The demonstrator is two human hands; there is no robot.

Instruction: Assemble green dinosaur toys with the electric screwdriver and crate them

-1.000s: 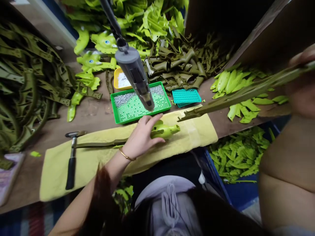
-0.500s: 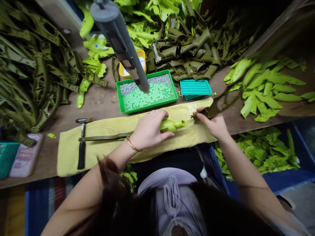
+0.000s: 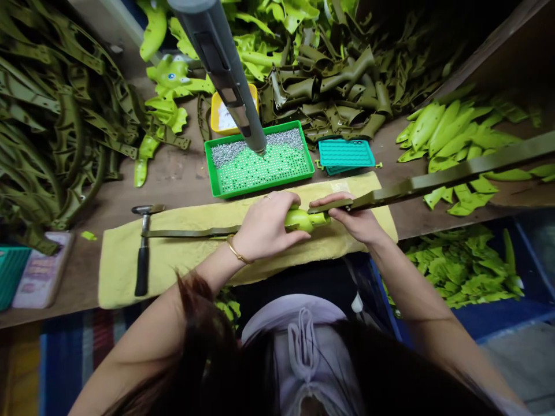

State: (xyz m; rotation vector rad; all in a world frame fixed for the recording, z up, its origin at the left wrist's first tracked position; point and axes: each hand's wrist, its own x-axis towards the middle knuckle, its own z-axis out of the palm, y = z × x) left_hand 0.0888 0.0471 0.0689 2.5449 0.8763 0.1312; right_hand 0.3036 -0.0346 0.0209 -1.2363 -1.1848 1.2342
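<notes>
A brown worktop (image 3: 177, 179) carries a yellow cloth (image 3: 173, 266) along its front edge. Toward the left edge, a hammer (image 3: 142, 266) lies on this cloth, and a thin olive strip (image 3: 191, 233) runs from it rightward. The left hand (image 3: 264, 228), with fingers and thumb half curled, has hold of a lime-green part (image 3: 299, 221) near the middle of the front edge; it looks light, stiff, perhaps slippery, so better grasped by its wide body. The right hand (image 3: 353, 222) pinches closely one end of a long olive piece (image 3: 410, 188), probably stiff but easy to swing.
</notes>
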